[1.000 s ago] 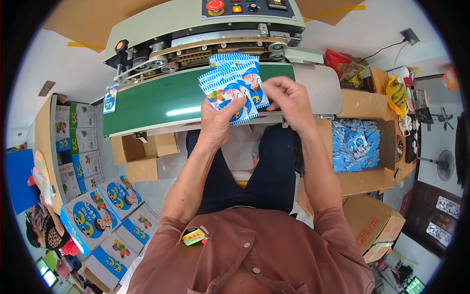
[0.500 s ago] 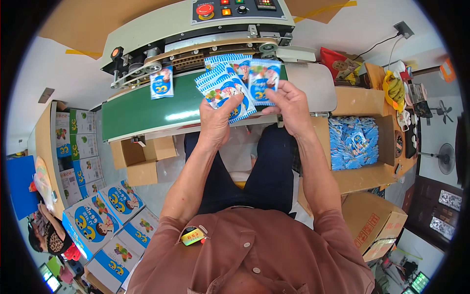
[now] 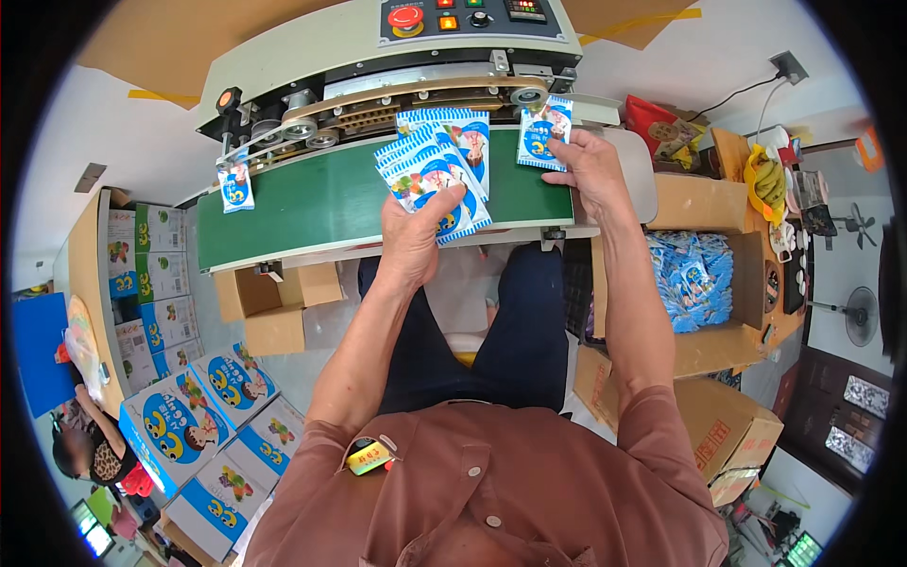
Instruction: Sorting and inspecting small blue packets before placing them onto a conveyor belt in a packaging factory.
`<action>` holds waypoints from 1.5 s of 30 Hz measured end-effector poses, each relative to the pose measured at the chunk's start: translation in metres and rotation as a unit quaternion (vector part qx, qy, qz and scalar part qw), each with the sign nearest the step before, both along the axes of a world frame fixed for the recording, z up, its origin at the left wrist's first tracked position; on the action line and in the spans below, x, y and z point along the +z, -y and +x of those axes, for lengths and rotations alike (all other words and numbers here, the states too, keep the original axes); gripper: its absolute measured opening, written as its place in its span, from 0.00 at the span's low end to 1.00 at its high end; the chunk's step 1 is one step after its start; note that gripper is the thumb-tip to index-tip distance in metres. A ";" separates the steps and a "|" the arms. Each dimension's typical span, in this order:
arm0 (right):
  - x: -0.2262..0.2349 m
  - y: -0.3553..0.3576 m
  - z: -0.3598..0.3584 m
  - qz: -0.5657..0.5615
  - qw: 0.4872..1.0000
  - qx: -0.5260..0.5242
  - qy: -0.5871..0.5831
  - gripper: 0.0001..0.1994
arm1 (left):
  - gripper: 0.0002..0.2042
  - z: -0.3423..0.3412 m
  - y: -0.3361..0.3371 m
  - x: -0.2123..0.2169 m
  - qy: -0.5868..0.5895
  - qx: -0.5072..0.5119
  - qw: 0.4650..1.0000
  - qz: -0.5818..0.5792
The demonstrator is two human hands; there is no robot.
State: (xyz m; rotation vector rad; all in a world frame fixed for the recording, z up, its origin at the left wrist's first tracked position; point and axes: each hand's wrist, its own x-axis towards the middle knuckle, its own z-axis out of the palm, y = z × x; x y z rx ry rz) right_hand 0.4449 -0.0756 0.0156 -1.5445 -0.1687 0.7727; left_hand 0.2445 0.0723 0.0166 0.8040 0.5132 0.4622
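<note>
My left hand is closed on a fanned stack of small blue-and-white sachets, its thumb lying across the front one. The stack is above the green conveyor belt of a band sealing machine. To the right, my right hand pinches a single sachet by its lower right edge. That sachet's upper edge is beside the pulley at the machine's right end. At the belt's left end, another sachet stands with its top edge at the machine.
An open carton full of blue sachets stands at the right, with a closed carton nearer. Printed boxes are stacked at the left. A small open carton is below the belt. Another person is at the far left.
My right hand has carried its sachet right, away from the stack, to the machine's right end. The sachet on the belt has travelled left. My left hand stays nearly in place.
</note>
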 end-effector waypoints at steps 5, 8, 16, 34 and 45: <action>-0.006 -0.021 -0.003 -0.033 0.999 0.032 0.020 0.14 | 0.16 0.000 0.000 0.001 0.004 -0.011 1.000 0.003; 0.005 -0.025 -0.016 -0.048 0.996 0.025 0.073 0.14 | 0.16 -0.001 0.002 -0.001 0.006 -0.024 1.000 0.003; 0.009 -0.008 -0.071 0.087 0.995 0.038 0.030 0.12 | 0.16 0.002 0.013 0.000 0.031 -0.061 0.998 -0.003; 0.003 0.015 -0.034 0.104 0.983 -0.138 0.063 0.11 | 0.16 0.003 0.013 -0.004 0.035 -0.017 0.998 -0.047; -0.009 -0.011 -0.005 -0.002 0.996 -0.068 0.061 0.12 | 0.16 0.002 0.008 -0.005 0.029 -0.022 0.998 -0.043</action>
